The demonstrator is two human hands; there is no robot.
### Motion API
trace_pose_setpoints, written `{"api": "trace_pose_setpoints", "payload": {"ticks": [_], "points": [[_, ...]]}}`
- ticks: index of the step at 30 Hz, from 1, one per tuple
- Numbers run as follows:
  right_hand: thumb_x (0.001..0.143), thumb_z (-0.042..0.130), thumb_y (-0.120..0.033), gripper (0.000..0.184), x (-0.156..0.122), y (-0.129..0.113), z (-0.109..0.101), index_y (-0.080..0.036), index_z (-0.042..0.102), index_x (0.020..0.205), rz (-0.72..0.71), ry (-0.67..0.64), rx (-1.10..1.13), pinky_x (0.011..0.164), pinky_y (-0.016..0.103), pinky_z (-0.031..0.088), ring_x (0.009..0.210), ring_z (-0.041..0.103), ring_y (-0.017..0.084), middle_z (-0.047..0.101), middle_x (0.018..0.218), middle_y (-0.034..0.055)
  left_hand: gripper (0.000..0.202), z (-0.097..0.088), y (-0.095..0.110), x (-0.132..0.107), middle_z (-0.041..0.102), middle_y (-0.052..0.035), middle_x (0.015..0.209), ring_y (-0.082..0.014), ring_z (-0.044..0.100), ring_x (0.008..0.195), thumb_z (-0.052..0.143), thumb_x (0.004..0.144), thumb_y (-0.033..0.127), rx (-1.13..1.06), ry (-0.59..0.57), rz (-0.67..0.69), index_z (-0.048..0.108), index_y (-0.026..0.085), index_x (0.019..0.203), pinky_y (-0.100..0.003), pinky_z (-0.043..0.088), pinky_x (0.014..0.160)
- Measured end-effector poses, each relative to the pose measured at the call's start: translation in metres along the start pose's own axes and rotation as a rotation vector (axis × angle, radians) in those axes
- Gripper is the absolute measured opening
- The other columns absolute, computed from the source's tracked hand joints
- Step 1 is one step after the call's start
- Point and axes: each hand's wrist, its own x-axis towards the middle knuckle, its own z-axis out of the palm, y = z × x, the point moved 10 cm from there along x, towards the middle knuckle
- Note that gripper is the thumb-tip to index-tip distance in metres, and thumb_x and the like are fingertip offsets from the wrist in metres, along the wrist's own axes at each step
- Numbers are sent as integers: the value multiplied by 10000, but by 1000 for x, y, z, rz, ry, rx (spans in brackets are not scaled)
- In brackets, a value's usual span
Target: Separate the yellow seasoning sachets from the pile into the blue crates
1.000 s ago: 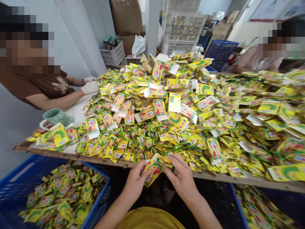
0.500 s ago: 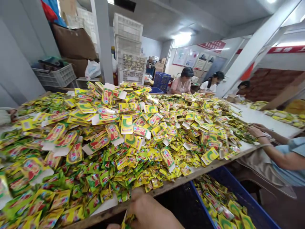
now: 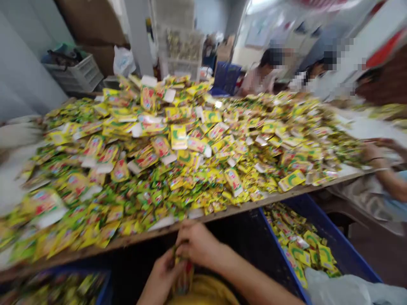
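Observation:
Low in the middle of the view, just off the table's front edge, my left hand [image 3: 163, 273] is closed around a small yellow-and-red carton [image 3: 184, 277]. My right hand [image 3: 197, 242] sits at the carton's upper end with its fingers pinched; what they grip is blurred and hidden. Beyond both hands a broad heap of yellow cartons [image 3: 178, 136] with white flaps covers the table. Small green and yellow sachets [image 3: 152, 197] lie loose along the near side of the heap.
A blue crate [image 3: 330, 231] of filled cartons stands below the table at right, a grey plastic bag [image 3: 346, 288] at its near end. Another blue crate [image 3: 106, 286] is at lower left. A co-worker's hands [image 3: 377, 154] are at the table's right side. Two people sit beyond.
The view has tilted down, bringing both forearms and the lower-left crate into sight. My hands are now together at the carton; earlier mainly my right hand showed at the edge.

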Motion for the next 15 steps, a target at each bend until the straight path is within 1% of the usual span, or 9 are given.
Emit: {"api": "trace_pose_setpoints", "payload": {"ticks": [1, 3, 4, 6, 9, 12, 13, 14, 15], "points": [[661, 773, -120, 95, -2, 0, -2, -140, 718, 736, 8, 5, 43, 700, 233, 441, 775, 594, 160, 650, 772, 34, 413, 0, -4, -4, 730, -75, 971, -283, 648, 951, 784, 634, 400, -67, 3, -14, 715, 166, 967, -396, 485, 893], [692, 738, -84, 239, -5, 6, -7, -140, 708, 923, 22, 16, 141, 719, 246, 445, 790, 594, 155, 656, 853, 42, 449, 0, -12, -8, 725, -81, 947, -244, 660, 874, 782, 644, 377, -204, 10, -60, 689, 143, 1016, -368, 493, 846], [712, 707, -58, 248, -5, 8, -8, -148, 702, 942, 10, 6, 179, 718, 246, 444, 784, 589, 149, 653, 860, 37, 454, -1, -15, -9, 722, -77, 937, -226, 658, 851, 780, 652, 364, -251, 11, -77, 677, 141, 1034, -350, 494, 826], [720, 658, -10, 238, -4, 9, -8, -161, 698, 900, -25, -10, 237, 704, 236, 438, 773, 578, 137, 637, 855, 23, 440, -1, -16, -9, 716, -70, 936, -204, 649, 841, 774, 668, 346, -278, 13, -77, 667, 136, 1040, -319, 489, 805], [681, 626, 46, 250, -7, 6, -8, -170, 679, 795, -25, 50, 238, 668, 222, 421, 745, 556, 126, 605, 797, -3, 435, -2, -9, -14, 714, -69, 946, -216, 636, 881, 768, 672, 367, -184, 17, -20, 665, 128, 1020, -318, 480, 823], [625, 669, 57, 254, -19, 0, -3, -172, 667, 735, 5, 133, 178, 694, 221, 427, 776, 573, 135, 610, 748, -13, 477, -8, -8, -18, 723, -75, 961, -273, 630, 958, 768, 632, 453, -32, 79, -2, 682, 150, 990, -383, 475, 894], [620, 695, 38, 245, -22, 2, 0, -175, 670, 737, 39, 152, 153, 698, 221, 436, 780, 585, 139, 627, 755, -13, 488, -12, -9, -14, 727, -77, 961, -297, 631, 975, 772, 609, 480, 15, 106, -17, 691, 168, 975, -413, 477, 905], [623, 725, 5, 227, -24, 7, 2, -180, 671, 744, 78, 166, 126, 704, 222, 449, 792, 597, 144, 645, 784, -9, 489, -15, -10, -7, 734, -75, 922, -322, 643, 953, 791, 559, 499, 51, 126, -41, 703, 193, 931, -443, 495, 879], [629, 753, -42, 217, -25, 11, 3, -189, 672, 768, 103, 169, 108, 713, 223, 465, 837, 610, 156, 661, 849, -4, 481, -14, -8, 5, 735, -75, 856, -351, 654, 919, 820, 499, 492, 89, 106, -50, 711, 216, 878, -472, 515, 834]]}}
